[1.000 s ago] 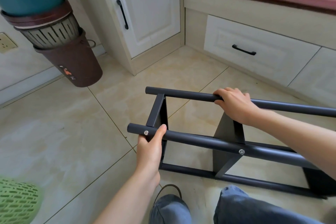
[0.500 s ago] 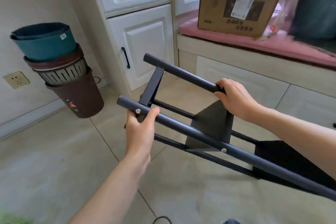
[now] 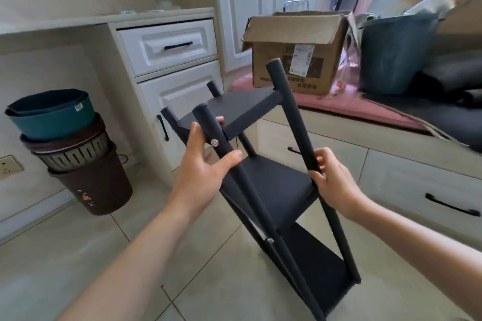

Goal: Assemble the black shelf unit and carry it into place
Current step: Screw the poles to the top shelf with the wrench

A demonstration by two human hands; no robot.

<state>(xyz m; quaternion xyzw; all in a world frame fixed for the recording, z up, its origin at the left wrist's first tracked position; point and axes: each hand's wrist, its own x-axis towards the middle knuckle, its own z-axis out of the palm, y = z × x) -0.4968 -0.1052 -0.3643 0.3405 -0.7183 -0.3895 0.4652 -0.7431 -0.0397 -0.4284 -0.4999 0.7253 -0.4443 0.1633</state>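
Observation:
The black shelf unit point(image 3: 273, 185) is held up in front of me, nearly upright and leaning a little to the left, with three flat black shelves between round black posts. Its lower end sits close to the tiled floor; whether it touches is unclear. My left hand point(image 3: 206, 161) grips the near left post just below a silver screw. On the near right post, at the height of the middle shelf, my right hand point(image 3: 331, 180) is closed around the tube.
A stack of plastic bins point(image 3: 70, 148) stands on the floor at left, by a white desk cabinet point(image 3: 169, 60). An open cardboard box point(image 3: 294, 55) and a dark bin point(image 3: 393, 55) sit on the pink-cushioned window bench point(image 3: 365, 104) behind the shelf. Drawers point(image 3: 417, 190) run below the bench.
The shelf unit has been swung from lying on its side on the floor to nearly upright. Both hands kept their grip on the posts, and my view has risen.

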